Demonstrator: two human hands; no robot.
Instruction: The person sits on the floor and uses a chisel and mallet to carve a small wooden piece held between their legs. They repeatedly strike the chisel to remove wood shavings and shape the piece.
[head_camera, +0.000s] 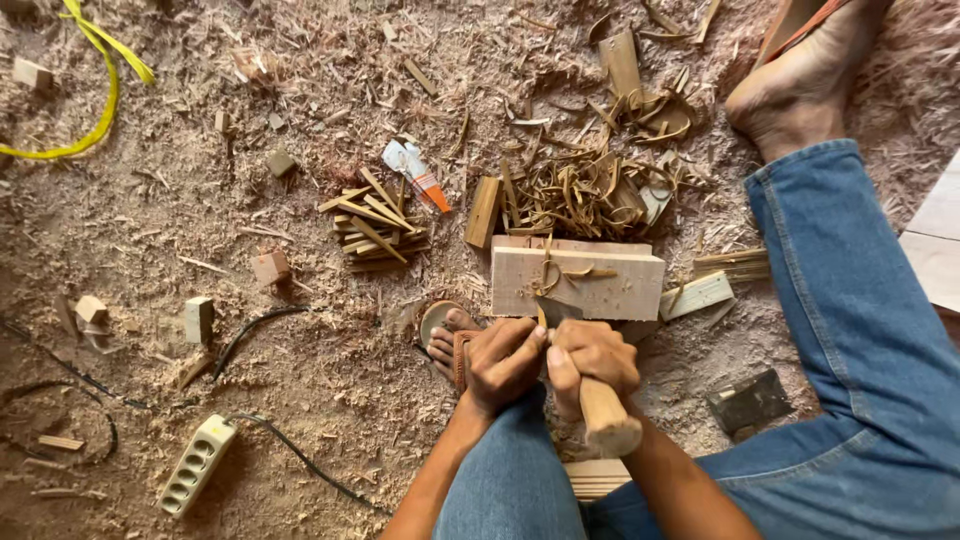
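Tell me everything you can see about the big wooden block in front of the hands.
The wooden block is a pale, rectangular chunk of raw timber lying flat on the sawdust-covered floor. Its top face is smooth, with a few curled shavings on it. The left hand and right hand sit at its near edge; whether they touch it cannot be told.

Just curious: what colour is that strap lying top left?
Bright yellow strap, seen in the head view.

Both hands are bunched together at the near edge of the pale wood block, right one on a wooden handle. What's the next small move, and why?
Probably one short, controlled shaving stroke. The right hand grips the wooden handle, the left hand sits close beside it at the wood block, and curled shavings lie beyond. The blade tip is hidden, so keep the fingers clear.
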